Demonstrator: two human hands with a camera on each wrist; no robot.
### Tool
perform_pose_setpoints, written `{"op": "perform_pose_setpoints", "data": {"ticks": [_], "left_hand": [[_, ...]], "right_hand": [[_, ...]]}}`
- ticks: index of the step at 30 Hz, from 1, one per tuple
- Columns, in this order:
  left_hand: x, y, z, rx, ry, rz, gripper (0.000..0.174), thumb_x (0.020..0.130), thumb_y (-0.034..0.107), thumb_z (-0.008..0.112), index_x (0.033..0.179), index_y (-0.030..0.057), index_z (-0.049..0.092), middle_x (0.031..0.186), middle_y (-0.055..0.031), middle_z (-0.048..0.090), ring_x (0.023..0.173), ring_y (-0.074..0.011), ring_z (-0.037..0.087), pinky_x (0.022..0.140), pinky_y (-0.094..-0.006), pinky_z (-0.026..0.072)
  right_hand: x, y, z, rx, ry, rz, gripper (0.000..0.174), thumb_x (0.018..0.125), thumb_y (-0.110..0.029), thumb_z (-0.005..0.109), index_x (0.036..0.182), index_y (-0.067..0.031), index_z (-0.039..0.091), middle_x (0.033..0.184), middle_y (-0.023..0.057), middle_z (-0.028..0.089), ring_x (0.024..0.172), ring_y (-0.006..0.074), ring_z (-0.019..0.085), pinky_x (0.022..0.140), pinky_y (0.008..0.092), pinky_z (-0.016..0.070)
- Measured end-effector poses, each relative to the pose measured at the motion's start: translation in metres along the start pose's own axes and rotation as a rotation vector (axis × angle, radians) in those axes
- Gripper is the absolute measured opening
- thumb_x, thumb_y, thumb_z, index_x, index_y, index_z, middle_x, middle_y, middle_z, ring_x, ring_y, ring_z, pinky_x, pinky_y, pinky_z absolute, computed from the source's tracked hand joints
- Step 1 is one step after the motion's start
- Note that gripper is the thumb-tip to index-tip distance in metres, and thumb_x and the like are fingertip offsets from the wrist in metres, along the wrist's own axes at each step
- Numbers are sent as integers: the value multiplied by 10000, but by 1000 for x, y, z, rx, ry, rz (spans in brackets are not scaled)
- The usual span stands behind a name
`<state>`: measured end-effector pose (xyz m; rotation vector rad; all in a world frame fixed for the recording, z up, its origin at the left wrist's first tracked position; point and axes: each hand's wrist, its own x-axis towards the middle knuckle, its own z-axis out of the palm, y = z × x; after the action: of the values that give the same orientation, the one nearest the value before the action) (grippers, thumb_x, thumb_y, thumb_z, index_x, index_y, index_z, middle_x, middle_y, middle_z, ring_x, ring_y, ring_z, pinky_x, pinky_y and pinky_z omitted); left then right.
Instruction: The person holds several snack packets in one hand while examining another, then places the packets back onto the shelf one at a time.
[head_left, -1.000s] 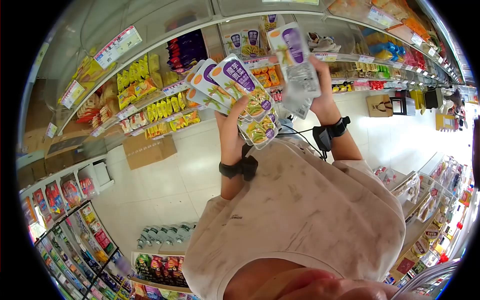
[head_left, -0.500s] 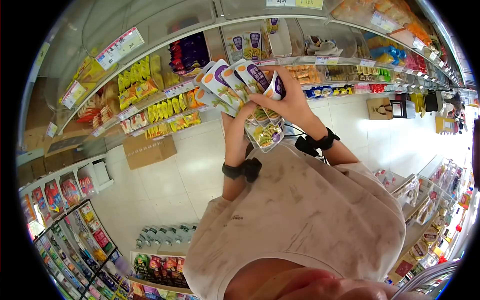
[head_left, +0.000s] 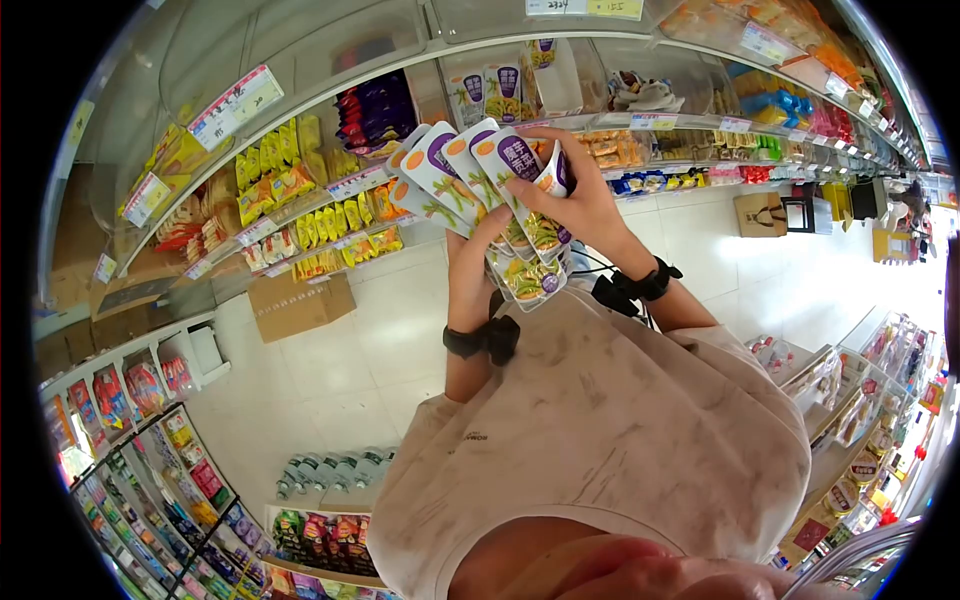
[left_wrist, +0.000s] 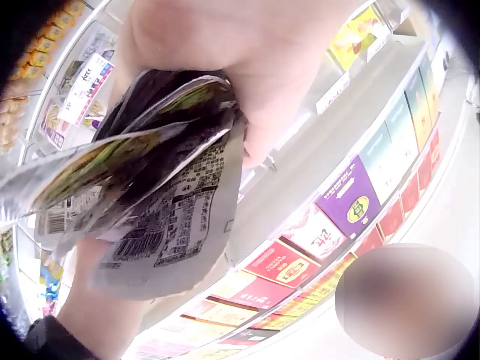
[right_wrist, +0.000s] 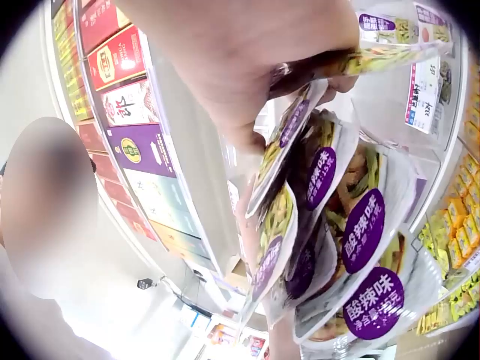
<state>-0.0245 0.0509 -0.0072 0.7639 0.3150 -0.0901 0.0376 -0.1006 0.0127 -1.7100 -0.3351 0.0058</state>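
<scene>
My left hand grips a fan of several flat snack packets from the lower left, its thumb across their fronts. They are white with purple ovals and pictures of green vegetables. From the right, my right hand holds the front packets of the same bunch, thumb on their faces and fingers behind. In the left wrist view, printed grey backs hang below the left hand. The right wrist view has the right hand above overlapping packet fronts, with another packet standing out sideways between its fingers.
Ahead runs a shelf with clear bins; similar packets stand in one beside a white open box. Yellow snack bags fill bins at the left. A cardboard box sits on the floor, and bottles stand behind me.
My right hand has come left from beside the shelf, bringing its packets against the fan in my left hand. Over the last half second, the front packets have shifted slightly under the right thumb.
</scene>
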Motion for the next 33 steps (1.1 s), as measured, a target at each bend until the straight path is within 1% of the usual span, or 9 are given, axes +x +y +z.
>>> {"op": "perform_pose_setpoints", "data": {"ticks": [2, 5, 8, 11, 14, 18, 21, 27, 33], "left_hand": [[-2, 1, 3, 16, 1, -8, 597, 903, 61, 659, 1438, 11, 402, 1321, -110, 566, 1173, -216, 602, 972, -355, 516], [-1, -3, 2, -23, -26, -19, 615, 902, 51, 674, 1448, 6, 396, 1342, -116, 558, 1194, -219, 595, 978, -358, 513], [0, -7, 0, 10, -81, 11, 633, 895, 39, 689, 1453, 2, 391, 1363, -120, 548, 1204, -228, 594, 984, -360, 511], [3, -8, -2, 64, -103, 10, 645, 887, 34, 701, 1452, -3, 393, 1365, -120, 551, 1214, -233, 590, 991, -360, 508], [2, -7, 0, 50, -80, -12, 631, 880, 25, 700, 1439, -6, 411, 1342, -117, 567, 1196, -231, 599, 988, -359, 507], [1, -5, 2, 38, -44, -23, 584, 878, 20, 687, 1406, -10, 439, 1311, -115, 583, 1159, -222, 614, 960, -349, 512], [0, -4, 1, 48, -16, -28, 559, 875, 24, 683, 1382, -12, 451, 1288, -113, 590, 1128, -213, 623, 941, -342, 514], [-3, 0, 2, 29, 7, -29, 564, 866, 32, 693, 1371, -15, 448, 1252, -112, 599, 1111, -206, 623, 932, -345, 516], [-2, 0, 1, 20, 46, 4, 608, 866, 26, 693, 1406, -13, 416, 1275, -120, 586, 1122, -217, 621, 934, -344, 521]], "right_hand": [[0, 4, -2, 4, 35, 14, 583, 832, -217, 825, 1302, -18, 542, 1009, 74, 699, 924, 80, 634, 796, 259, 512], [-2, 0, -6, -1, 3, 100, 543, 855, -107, 799, 1316, -11, 529, 1175, 75, 633, 1064, 114, 597, 933, 272, 480], [-5, -8, -4, -6, 10, 107, 522, 848, -115, 808, 1287, -14, 545, 1128, 73, 652, 1030, 115, 608, 920, 272, 483], [-6, -4, -2, -61, 58, 26, 539, 823, -229, 836, 1241, -23, 565, 985, 82, 705, 894, 94, 632, 790, 261, 506], [-4, -4, -6, -46, 46, 3, 515, 827, -233, 833, 1217, -21, 573, 988, 91, 711, 899, 99, 633, 803, 269, 508], [-3, -19, -12, -59, -25, 32, 422, 886, -191, 768, 1245, -40, 606, 885, -20, 585, 842, 62, 513, 698, 220, 355], [-2, -15, -16, 52, -66, 77, 406, 918, -220, 731, 1258, -42, 599, 889, -16, 587, 852, 59, 510, 724, 227, 373], [0, -3, -24, 172, -45, 196, 395, 986, -279, 642, 1290, -36, 571, 929, 20, 610, 771, 69, 505, 661, 224, 384], [5, -1, -44, 371, 24, 269, 514, 1049, -449, 471, 1322, -18, 528, 940, 68, 625, 706, 79, 479, 597, 228, 367]]}}
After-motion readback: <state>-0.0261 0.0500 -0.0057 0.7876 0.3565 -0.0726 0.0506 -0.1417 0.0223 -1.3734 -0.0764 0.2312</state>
